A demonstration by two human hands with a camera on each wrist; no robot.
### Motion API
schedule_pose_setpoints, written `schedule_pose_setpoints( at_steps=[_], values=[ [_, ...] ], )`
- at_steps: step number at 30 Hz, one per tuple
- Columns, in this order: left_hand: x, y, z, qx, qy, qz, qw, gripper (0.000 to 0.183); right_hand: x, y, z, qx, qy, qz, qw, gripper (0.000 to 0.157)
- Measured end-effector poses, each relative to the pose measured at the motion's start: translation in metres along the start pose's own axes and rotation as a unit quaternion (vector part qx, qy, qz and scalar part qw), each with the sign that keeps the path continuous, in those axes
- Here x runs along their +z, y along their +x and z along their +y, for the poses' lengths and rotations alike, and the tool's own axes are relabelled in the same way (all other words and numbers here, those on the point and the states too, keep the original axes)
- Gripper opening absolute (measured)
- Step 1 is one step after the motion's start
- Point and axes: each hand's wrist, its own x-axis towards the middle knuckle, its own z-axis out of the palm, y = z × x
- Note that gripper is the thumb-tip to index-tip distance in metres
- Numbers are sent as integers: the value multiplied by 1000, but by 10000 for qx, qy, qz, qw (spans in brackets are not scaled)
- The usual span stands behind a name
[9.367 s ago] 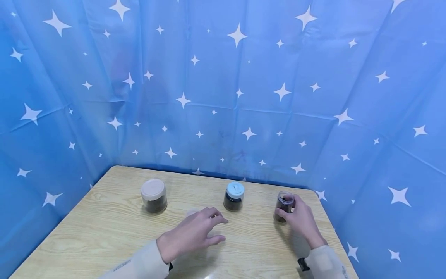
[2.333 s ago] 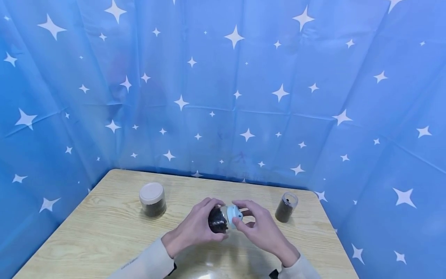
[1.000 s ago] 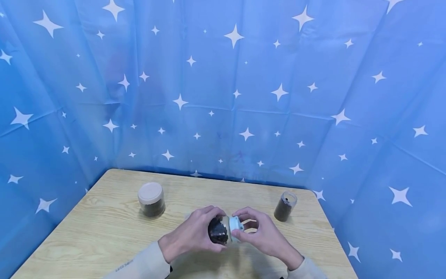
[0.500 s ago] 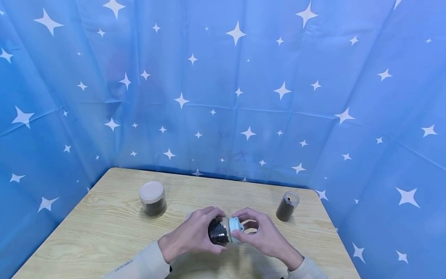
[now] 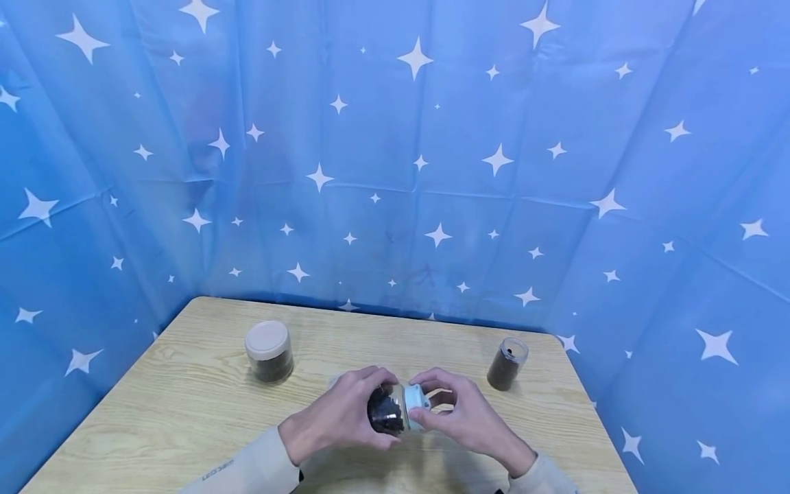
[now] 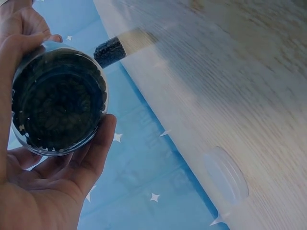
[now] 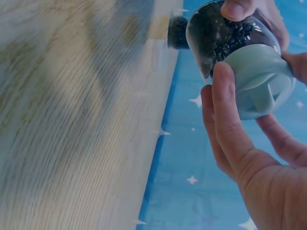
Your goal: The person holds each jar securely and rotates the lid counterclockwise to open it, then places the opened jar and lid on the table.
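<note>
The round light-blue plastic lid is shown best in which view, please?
The right wrist view: the lid appears largest, its ridge visible. The head view shows it small; in the left wrist view the clear round jar hides most or all of it.

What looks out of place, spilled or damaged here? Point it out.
A loose translucent lid lies on the table, apart from any jar, while the far-right jar looks uncovered. The left hand and right hand hold a second jar tipped sideways, its blue lid on. No spill or damage shows.
</note>
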Motion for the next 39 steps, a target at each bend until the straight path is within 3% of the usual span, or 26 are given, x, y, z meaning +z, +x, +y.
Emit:
schedule_pose_setpoints(
  at_steps=[24, 39],
  values=[
    [1, -4, 1, -115, -422, -10, 9990, 74, -1, -6, -11, -198, -155, -191, 9995, 48],
    [8, 1, 9, -195, -536, 458, 9973, 77, -2, -9, -28, -53, -896, 523, 9946, 52]
  ],
)
